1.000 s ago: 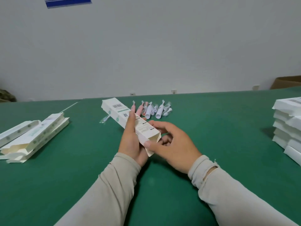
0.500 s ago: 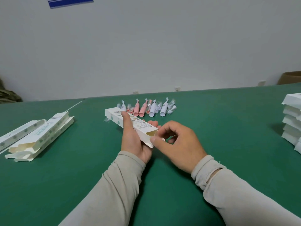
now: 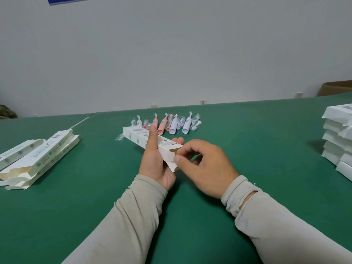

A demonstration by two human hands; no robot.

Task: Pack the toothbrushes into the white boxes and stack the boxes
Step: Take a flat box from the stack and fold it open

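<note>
A long white box [image 3: 137,137] with printed labels lies slanted across my left hand [image 3: 155,161], which grips it from below with the thumb stretched along its top. The box's near end is open and shows a cardboard inside. My right hand [image 3: 205,166] pinches the end flap [image 3: 171,164] of that box between thumb and curled fingers. Behind the box, several pink and white toothbrushes [image 3: 171,124] with small wrapped brush heads lie in a row on the green table [image 3: 247,149].
Flattened and open white boxes [image 3: 38,155] lie in a loose pile at the left. A stack of white boxes [image 3: 337,138] stands at the right edge. A brown carton [image 3: 335,88] sits beyond the table's far right corner. The wall is close behind.
The box has dropped lower and flatter in my left hand. My right hand has shifted from the open end's side to pinching the end flap. The camera has tilted slightly.
</note>
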